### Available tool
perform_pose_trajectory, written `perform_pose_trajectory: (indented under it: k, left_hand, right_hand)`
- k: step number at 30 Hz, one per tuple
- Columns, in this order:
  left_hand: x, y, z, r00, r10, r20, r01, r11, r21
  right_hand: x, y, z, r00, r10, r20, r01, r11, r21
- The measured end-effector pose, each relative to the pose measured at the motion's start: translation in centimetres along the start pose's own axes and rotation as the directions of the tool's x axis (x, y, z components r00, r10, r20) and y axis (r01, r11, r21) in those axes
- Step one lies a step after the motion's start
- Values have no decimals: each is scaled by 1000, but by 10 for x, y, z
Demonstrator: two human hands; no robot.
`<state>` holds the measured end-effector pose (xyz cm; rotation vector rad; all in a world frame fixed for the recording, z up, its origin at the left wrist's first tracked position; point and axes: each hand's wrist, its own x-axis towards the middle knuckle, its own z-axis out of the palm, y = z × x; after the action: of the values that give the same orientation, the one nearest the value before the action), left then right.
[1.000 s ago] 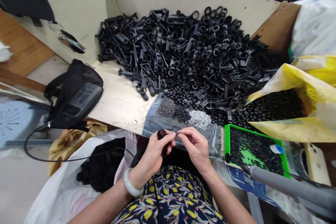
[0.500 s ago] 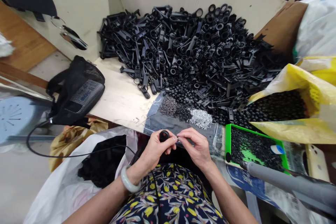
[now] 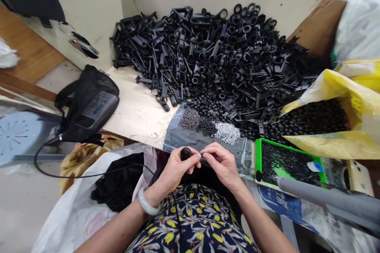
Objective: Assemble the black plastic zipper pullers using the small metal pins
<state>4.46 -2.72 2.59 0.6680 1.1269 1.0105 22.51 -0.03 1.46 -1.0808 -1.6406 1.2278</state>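
Note:
My left hand point(image 3: 179, 164) is closed around a small black plastic part with a round, ring-like end point(image 3: 185, 153) that shows above the thumb. Close against it, the fingertips of my right hand point(image 3: 221, 163) are pinched together. Whatever sits between those right fingertips is too small to make out. Just beyond my hands lies a dark cloth point(image 3: 196, 139) bearing a pile of silver pins point(image 3: 227, 132), a pile of small brownish pieces point(image 3: 190, 119) and some small black pieces point(image 3: 207, 126).
A large heap of black plastic parts point(image 3: 190, 51) fills the back. At right are a green tray point(image 3: 258, 158) of small black pieces, a yellow bag point(image 3: 320, 146) with black balls and a grey bar point(image 3: 320, 197). A black mesh bag point(image 3: 92, 102) lies left.
Both hands stay together in almost the same place, still holding the black part. The right fingertips have shifted very slightly. The camera view has moved a little.

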Motion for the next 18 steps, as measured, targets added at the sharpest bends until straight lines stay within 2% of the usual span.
perform_pose_trajectory:
  k: [4,12,14,18]
  left_hand:
    - [1,-1,1,999,-6,-36,6,1000,-5]
    - [5,-8,9,997,-23,-67,17,996,-92]
    - [5,-7,11,996,-52,-76,42,991,-131]
    - [6,-4,17,982,-175,-71,143,935,-325]
  right_hand:
    - [0,-3,0,998,-58,0,58,997,-57]
    - [-5,2,3,998,-20,-67,17,999,-48]
    - [-7,3,5,997,1,-80,-4,999,-45]
    - [-9,2,11,984,29,-173,-35,999,-37]
